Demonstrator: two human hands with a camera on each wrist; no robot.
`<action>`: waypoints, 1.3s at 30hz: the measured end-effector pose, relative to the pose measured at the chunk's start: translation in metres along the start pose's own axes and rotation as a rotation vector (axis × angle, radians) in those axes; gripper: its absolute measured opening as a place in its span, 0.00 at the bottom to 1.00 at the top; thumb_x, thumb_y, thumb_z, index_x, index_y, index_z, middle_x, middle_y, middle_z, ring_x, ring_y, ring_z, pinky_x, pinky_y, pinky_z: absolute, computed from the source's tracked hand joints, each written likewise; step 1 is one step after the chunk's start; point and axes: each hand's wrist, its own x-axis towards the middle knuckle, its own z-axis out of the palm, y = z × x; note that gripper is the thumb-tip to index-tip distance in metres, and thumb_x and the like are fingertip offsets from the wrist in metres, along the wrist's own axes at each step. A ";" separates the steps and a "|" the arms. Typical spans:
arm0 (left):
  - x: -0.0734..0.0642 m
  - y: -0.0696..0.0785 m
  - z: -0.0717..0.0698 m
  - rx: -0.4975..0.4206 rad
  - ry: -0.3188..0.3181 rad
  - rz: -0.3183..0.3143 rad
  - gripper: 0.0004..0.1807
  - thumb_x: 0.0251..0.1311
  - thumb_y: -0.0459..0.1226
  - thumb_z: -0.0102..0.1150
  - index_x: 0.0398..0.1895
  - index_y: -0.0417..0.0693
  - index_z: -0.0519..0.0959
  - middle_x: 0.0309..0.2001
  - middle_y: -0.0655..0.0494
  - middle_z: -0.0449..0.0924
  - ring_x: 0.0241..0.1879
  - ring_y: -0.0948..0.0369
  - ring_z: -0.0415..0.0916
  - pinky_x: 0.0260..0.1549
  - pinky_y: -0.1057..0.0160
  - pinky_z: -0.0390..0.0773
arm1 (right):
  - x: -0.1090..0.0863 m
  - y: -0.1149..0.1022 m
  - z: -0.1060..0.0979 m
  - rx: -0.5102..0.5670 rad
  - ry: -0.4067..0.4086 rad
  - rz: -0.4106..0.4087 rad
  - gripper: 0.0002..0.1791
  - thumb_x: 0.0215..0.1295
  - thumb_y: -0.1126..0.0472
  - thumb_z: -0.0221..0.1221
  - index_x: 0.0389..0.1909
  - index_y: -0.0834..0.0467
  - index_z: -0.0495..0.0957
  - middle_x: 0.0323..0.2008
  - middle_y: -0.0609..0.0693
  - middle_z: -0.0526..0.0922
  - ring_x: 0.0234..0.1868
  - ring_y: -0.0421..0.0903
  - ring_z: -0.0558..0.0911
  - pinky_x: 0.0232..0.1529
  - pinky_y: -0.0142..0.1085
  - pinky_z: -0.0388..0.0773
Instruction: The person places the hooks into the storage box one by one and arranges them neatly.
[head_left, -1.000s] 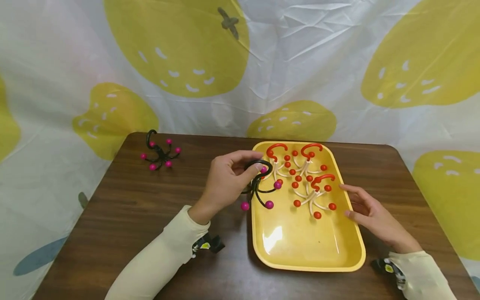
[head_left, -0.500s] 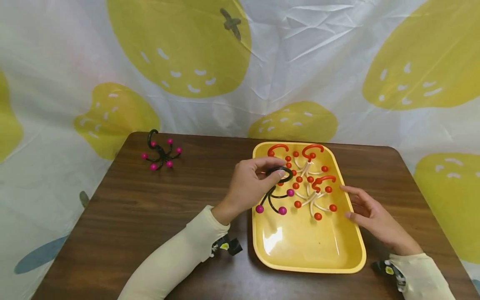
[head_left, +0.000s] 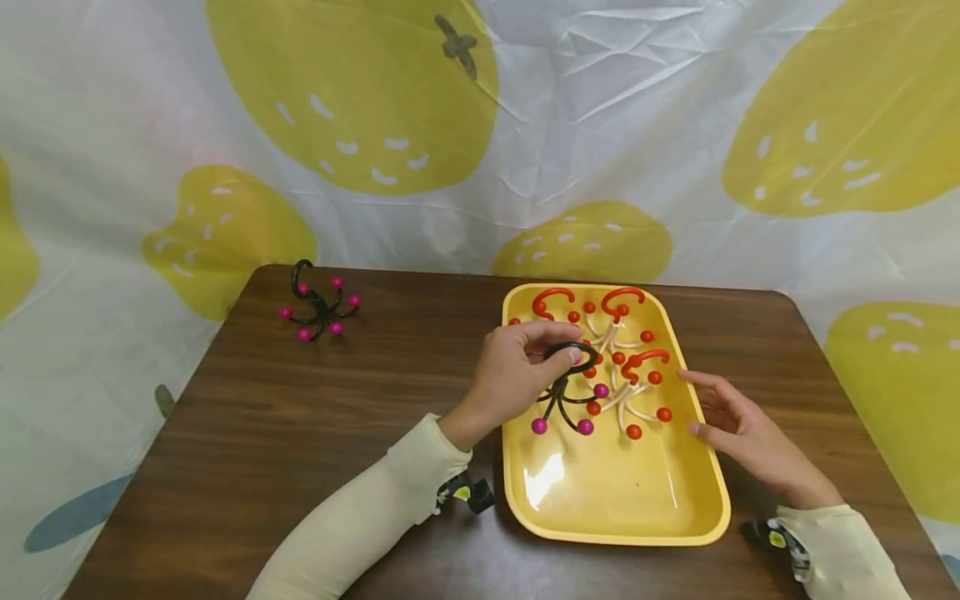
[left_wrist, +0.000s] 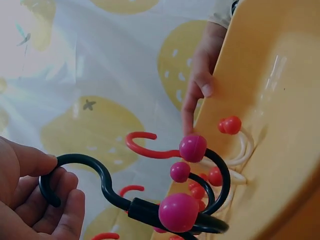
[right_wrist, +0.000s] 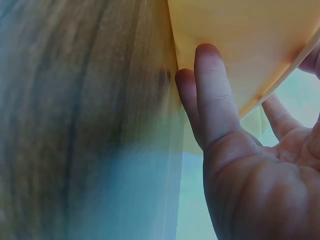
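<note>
My left hand (head_left: 517, 375) is over the yellow tray (head_left: 615, 529), pinching the curved top of a black hook hanger (head_left: 558, 387) between thumb and fingers. The hanger's several curved arms end in magenta balls and point down over the tray; in the left wrist view its black hook (left_wrist: 102, 175) shows in my grip. Three cream hangers with red hooks and red balls lie in the tray's far half, one of them the front hanger (head_left: 626, 396); my left hand partly covers the back-left one. At the tray's right side, my right hand (head_left: 750, 433) rests straight fingers (right_wrist: 212, 90) against the outer wall.
Another black hanger with magenta balls (head_left: 320, 310) stands at the far left of the brown wooden table (head_left: 300, 433). Behind the table hangs a white cloth (head_left: 420, 233) with yellow fruit prints. The tray's near half shows bare yellow floor.
My left hand has carried the black hook hanger rightward from the tray's left edge to over its inside. The right hand has stayed at the tray's right side.
</note>
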 end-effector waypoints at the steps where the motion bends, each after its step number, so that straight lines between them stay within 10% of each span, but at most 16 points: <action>1: 0.000 -0.002 0.000 0.005 0.001 -0.001 0.11 0.66 0.35 0.72 0.50 0.45 0.90 0.49 0.52 0.92 0.44 0.69 0.85 0.44 0.71 0.84 | 0.000 0.000 0.000 -0.003 0.002 0.001 0.37 0.75 0.70 0.60 0.81 0.58 0.59 0.61 0.41 0.78 0.57 0.30 0.83 0.46 0.35 0.88; 39: 0.001 -0.033 0.002 0.020 -0.037 -0.067 0.13 0.67 0.38 0.72 0.52 0.45 0.89 0.52 0.54 0.90 0.53 0.64 0.84 0.53 0.66 0.83 | 0.000 -0.001 0.001 -0.002 0.004 -0.008 0.38 0.75 0.71 0.60 0.81 0.58 0.58 0.61 0.39 0.77 0.58 0.30 0.83 0.47 0.34 0.88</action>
